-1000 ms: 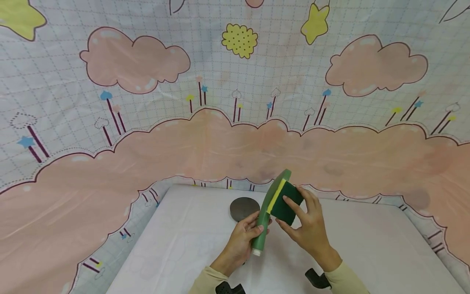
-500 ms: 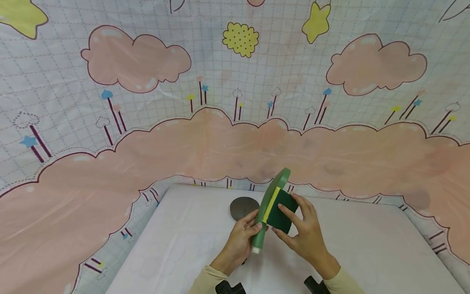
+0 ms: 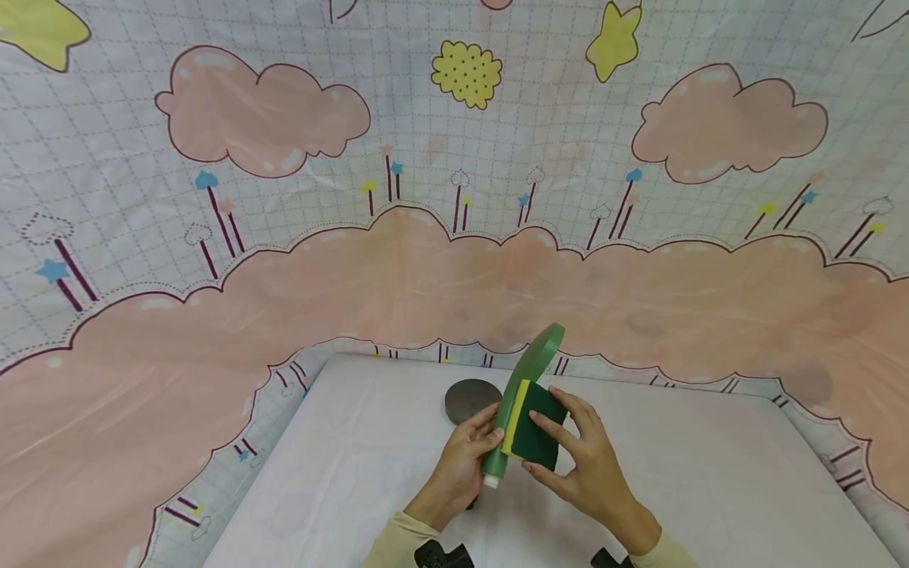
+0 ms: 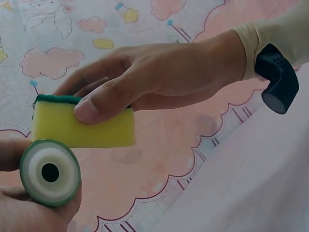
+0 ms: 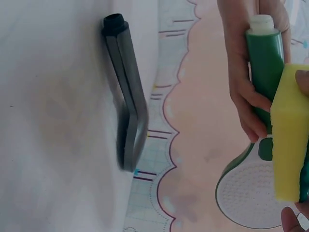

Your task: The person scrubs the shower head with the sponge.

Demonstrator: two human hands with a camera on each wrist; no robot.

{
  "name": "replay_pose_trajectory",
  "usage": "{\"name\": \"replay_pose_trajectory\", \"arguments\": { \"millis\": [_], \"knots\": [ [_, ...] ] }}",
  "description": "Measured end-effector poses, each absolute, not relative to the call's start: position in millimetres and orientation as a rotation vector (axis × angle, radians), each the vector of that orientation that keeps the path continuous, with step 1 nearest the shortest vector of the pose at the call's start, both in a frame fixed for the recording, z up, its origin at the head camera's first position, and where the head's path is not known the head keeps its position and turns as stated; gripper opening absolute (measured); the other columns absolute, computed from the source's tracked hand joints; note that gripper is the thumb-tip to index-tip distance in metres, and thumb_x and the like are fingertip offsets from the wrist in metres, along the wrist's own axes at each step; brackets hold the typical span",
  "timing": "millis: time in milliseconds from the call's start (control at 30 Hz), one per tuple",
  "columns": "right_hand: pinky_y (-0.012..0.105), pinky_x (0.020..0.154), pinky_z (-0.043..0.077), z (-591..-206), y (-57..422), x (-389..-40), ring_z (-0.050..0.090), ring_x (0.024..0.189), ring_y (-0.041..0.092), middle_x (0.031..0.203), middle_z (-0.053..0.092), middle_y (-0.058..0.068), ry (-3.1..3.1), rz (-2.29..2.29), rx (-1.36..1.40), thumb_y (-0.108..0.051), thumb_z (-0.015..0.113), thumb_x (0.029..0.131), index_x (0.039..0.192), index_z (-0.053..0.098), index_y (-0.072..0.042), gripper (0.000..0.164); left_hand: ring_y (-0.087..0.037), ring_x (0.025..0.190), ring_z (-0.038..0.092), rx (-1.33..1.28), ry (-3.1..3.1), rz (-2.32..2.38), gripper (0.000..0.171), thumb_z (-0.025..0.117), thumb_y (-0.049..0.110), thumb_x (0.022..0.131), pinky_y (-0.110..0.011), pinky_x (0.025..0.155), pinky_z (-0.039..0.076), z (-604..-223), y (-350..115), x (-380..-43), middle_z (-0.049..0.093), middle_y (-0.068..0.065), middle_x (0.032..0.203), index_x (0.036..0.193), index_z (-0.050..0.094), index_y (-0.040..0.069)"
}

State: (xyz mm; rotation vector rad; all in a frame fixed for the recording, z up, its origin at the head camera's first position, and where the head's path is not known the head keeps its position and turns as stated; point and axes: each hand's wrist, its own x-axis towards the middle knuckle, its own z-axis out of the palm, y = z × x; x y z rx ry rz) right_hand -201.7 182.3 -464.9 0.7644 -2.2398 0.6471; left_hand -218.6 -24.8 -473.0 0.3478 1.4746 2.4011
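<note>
A green shower head point(image 3: 541, 353) is held tilted above the table, its white spray face point(image 5: 244, 191) showing in the right wrist view. My left hand point(image 3: 456, 467) grips it by the handle, whose hollow threaded end point(image 4: 50, 172) faces the left wrist camera. Between the thumb and fingers of my right hand point(image 3: 592, 464) is a sponge point(image 3: 541, 430), yellow with a dark green scouring side. The sponge's yellow face point(image 4: 82, 130) lies along the handle near the left fingers. In the right wrist view the sponge hides part of the shower head.
Behind my left hand a dark grey shower head point(image 3: 472, 401) lies on the white table point(image 3: 341, 457); its handle point(image 5: 125, 72) shows in the right wrist view. A patterned cloth backdrop point(image 3: 440, 292) with clouds and stars rises beyond the table's far edge.
My right hand has slid the sponge down along the shower head, from near its head toward the handle's end. The left hand and the shower head have barely moved.
</note>
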Motion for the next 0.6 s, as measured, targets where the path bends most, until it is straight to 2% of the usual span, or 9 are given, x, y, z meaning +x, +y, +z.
{"name": "replay_pose_trajectory", "arguments": {
  "millis": [100, 200, 267, 333, 533, 600],
  "knots": [
    [0.038, 0.103, 0.048, -466.0, 182.8, -200.6, 0.043, 0.133, 0.029, 0.148, 0.046, 0.014, -2.227, 0.651, 0.797, -0.056, 0.075, 0.080, 0.130, 0.064, -0.024, 0.061, -0.018, 0.127, 0.054, 0.338, 1.465, 2.409, 0.056, 0.051, 0.008, 0.100, -0.023, 0.101, 0.046, -472.4, -25.1, -218.3, 0.037, -0.023, 0.154, 0.151, 0.030, -0.002],
    [0.023, 0.107, 0.040, -467.6, 183.3, -200.9, 0.043, 0.132, 0.028, 0.148, 0.047, 0.013, -2.195, 0.652, 0.829, -0.057, 0.074, 0.080, 0.131, 0.064, -0.024, 0.061, -0.018, 0.128, 0.053, 0.328, 1.460, 2.421, 0.057, 0.052, 0.008, 0.100, -0.024, 0.102, 0.047, -472.1, -25.3, -219.2, 0.036, -0.022, 0.155, 0.152, 0.030, 0.000],
    [0.020, 0.106, 0.038, -468.3, 183.2, -201.0, 0.043, 0.132, 0.027, 0.147, 0.047, 0.013, -2.175, 0.649, 0.842, -0.056, 0.075, 0.080, 0.131, 0.064, -0.024, 0.061, -0.018, 0.128, 0.052, 0.321, 1.458, 2.428, 0.059, 0.053, 0.008, 0.099, -0.023, 0.101, 0.047, -472.5, -25.3, -220.0, 0.035, -0.022, 0.155, 0.152, 0.029, 0.000],
    [0.022, 0.103, 0.040, -468.6, 183.0, -200.3, 0.043, 0.132, 0.026, 0.148, 0.047, 0.013, -2.174, 0.653, 0.846, -0.055, 0.077, 0.078, 0.131, 0.064, -0.024, 0.062, -0.017, 0.128, 0.052, 0.320, 1.452, 2.433, 0.060, 0.054, 0.008, 0.099, -0.023, 0.101, 0.047, -473.3, -25.0, -221.0, 0.035, -0.021, 0.155, 0.152, 0.028, 0.000],
    [0.039, 0.093, 0.050, -470.4, 181.3, -195.8, 0.042, 0.134, 0.025, 0.150, 0.045, 0.011, -2.240, 0.658, 0.825, -0.049, 0.084, 0.072, 0.131, 0.063, -0.027, 0.067, -0.015, 0.123, 0.055, 0.321, 1.424, 2.440, 0.060, 0.054, 0.005, 0.098, -0.024, 0.099, 0.049, -475.3, -23.7, -223.4, 0.039, -0.021, 0.152, 0.152, 0.029, -0.001],
    [0.040, 0.093, 0.051, -472.0, 181.0, -194.0, 0.041, 0.134, 0.024, 0.151, 0.044, 0.009, -2.263, 0.657, 0.815, -0.050, 0.083, 0.072, 0.132, 0.062, -0.029, 0.067, -0.015, 0.122, 0.056, 0.320, 1.419, 2.440, 0.060, 0.054, 0.005, 0.097, -0.024, 0.099, 0.049, -475.9, -23.5, -224.3, 0.041, -0.020, 0.151, 0.151, 0.030, 0.000]
  ]
}}
